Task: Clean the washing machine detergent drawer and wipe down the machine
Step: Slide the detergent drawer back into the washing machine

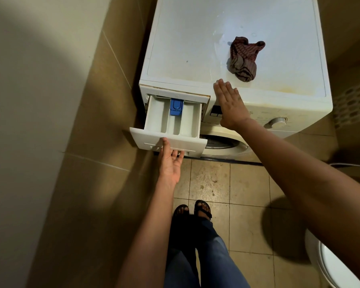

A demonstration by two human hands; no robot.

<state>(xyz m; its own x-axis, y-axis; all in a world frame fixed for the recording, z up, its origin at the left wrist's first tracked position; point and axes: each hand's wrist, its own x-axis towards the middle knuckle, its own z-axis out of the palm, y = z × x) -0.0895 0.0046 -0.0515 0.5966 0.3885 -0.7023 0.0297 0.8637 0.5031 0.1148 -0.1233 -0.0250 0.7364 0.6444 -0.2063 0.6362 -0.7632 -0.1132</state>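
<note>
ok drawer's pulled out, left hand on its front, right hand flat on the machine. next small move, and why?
Probably press the blue tab with the right hand while the left hand pulls the detergent drawer free. It looks fully extended but is in its slot, and the rag lies unused on the washing machine.

Detergent drawer (173,123) pulled out, compartments open from above; blue insert (176,107) blocks far middle. Tiled wall (104,113) tight on left. Machine top (195,38) mostly bare; crumpled cloth (245,59) at right. Toilet (333,265) near right.
</note>
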